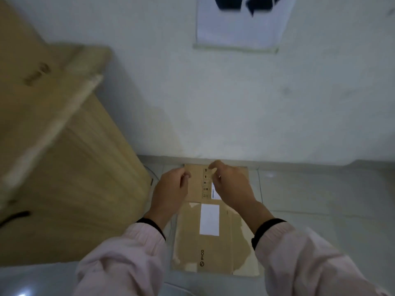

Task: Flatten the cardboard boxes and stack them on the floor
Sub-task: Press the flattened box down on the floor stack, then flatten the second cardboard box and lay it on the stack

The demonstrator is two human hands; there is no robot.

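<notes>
A flattened brown cardboard box [215, 251] lies on the pale floor near the wall, with a white label and a printed logo facing up. A second flat cardboard piece [197, 189] with black shipping symbols lies across its far end, by the wall. My left hand [171, 189] hovers over that piece's left edge, fingers loosely curled, holding nothing. My right hand [230, 184] is above its right half, fingers bent and apart, also holding nothing. Whether either hand touches the cardboard is unclear through the blur.
A light wooden cabinet [70, 167] stands close on the left of the cardboard. The white wall [235, 103] rises just behind, with a white sheet bearing dark shapes [239, 24] stuck high up. Tiled floor [320, 199] extends to the right.
</notes>
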